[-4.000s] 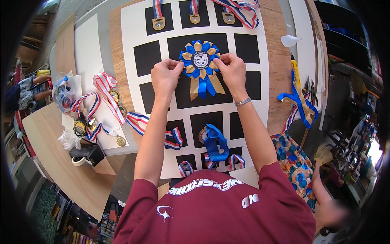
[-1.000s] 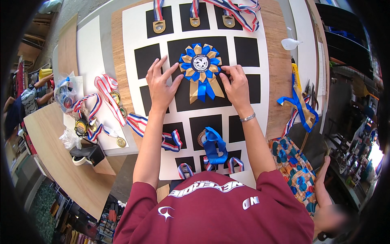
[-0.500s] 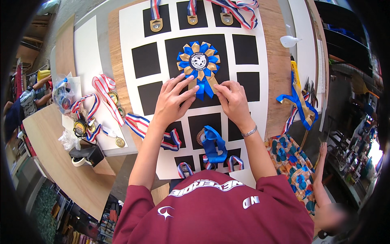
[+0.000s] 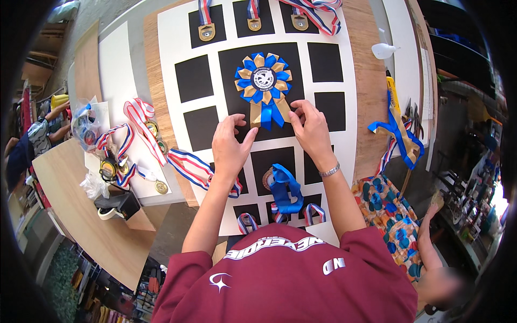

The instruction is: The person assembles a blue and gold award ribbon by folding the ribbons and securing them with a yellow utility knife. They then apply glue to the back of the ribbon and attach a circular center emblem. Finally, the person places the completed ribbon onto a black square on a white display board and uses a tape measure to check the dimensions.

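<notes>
A blue and gold rosette (image 4: 263, 96) with a round white centre lies on the large middle black panel of a white mat board (image 4: 218, 64). Its three tails hang toward me, two gold and one blue between them. My left hand (image 4: 230, 144) hovers left of the tails, thumb and fingers apart, holding nothing. Beside the right gold tail is my right hand (image 4: 312, 129), its thumb tip at the tail's edge and the fingers bent but apart. Below the hands, a medal with a bunched blue ribbon (image 4: 285, 188) rests on a smaller black panel.
Medals (image 4: 207, 31) with striped ribbons lie along the board's far edge; more medals (image 4: 153, 129) sit on the left. At right are a white dropper bottle (image 4: 383, 51), a yellow tool (image 4: 392, 91) and a blue-gold ribbon (image 4: 401, 137). Another person's arm (image 4: 428, 237) shows at lower right.
My left hand has drawn back toward me, off the rosette's tails. The right hand's pinch on the gold tail has loosened, and the tails lie slightly closer together.
</notes>
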Motion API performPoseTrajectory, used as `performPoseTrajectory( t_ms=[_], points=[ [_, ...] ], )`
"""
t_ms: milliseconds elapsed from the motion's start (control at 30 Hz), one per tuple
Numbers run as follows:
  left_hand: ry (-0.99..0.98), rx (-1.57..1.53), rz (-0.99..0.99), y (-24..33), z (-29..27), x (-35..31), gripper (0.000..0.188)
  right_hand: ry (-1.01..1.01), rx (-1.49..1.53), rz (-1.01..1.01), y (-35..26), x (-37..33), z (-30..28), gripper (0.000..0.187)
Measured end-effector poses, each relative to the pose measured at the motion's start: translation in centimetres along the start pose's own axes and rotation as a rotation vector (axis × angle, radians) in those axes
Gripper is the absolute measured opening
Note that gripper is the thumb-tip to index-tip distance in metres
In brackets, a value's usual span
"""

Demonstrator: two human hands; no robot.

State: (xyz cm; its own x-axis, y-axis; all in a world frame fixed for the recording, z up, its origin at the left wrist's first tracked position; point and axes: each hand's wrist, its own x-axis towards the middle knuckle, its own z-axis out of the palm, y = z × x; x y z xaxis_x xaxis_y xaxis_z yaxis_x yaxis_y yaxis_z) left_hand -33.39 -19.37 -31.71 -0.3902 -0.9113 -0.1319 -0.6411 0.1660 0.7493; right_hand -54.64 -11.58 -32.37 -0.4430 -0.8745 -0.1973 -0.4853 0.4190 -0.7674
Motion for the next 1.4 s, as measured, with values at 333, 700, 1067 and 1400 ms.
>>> performPoseTrajectory(
  t_ms=[333,700,1067,1400],
  points=[
    [-0.016,-0.137,-0.231,1.1,1.3,0.8,0.031,-0.023,0.113,0.097,-0.3,-0.3,0.3,0.018],
    [-0.057,-0.197,-0.345,1.0,1.0,1.7,0.03,-0.015,0.129,0.088,-0.1,-0.3,0.4,0.018],
    [-0.037,-0.144,-0.309,0.8,1.0,1.7,0.031,-0.031,0.056,0.07,0.6,-0.5,0.6,0.018],
    [0.043,0.045,0.138,0.9,-0.5,2.9,0.031,0.195,0.128,0.17,-2.3,-3.6,-0.3,0.018]
  ],
)
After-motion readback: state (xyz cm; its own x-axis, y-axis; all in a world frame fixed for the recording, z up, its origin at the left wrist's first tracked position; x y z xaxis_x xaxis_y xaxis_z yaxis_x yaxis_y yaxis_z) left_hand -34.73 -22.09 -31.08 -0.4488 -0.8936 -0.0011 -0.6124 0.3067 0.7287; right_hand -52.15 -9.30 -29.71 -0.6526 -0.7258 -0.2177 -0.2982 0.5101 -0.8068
